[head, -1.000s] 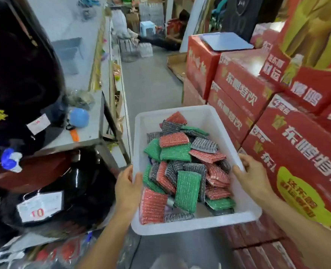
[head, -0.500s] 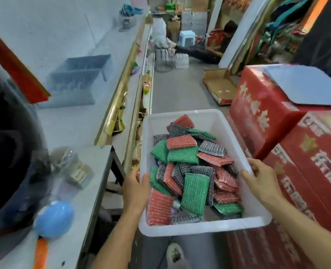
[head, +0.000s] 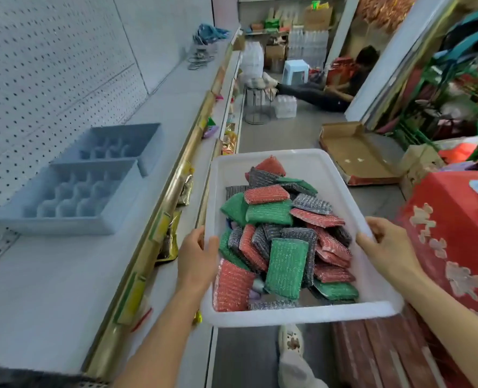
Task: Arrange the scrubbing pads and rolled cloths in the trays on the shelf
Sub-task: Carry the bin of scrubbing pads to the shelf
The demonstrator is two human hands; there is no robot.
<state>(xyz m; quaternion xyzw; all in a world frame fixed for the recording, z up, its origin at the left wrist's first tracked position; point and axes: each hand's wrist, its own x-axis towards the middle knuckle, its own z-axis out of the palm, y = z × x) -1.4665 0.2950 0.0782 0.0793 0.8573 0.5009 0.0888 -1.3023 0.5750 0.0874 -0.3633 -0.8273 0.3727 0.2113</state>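
While the left hand [head: 197,257] grips the white bin [head: 302,315] of scrubbing pads [head: 285,268], the right hand [head: 387,247] clasps its opposite rim

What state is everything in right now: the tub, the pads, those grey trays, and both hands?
White tub: held up beside the shelf, a hand gripping each long rim.
Scrubbing pads: loose heap of red, green and grey inside the tub.
Near grey tray: on the shelf, compartments empty.
Far grey tray: on the shelf behind it, no pads inside.
Left hand: grips the left rim.
Right hand: grips the right rim.
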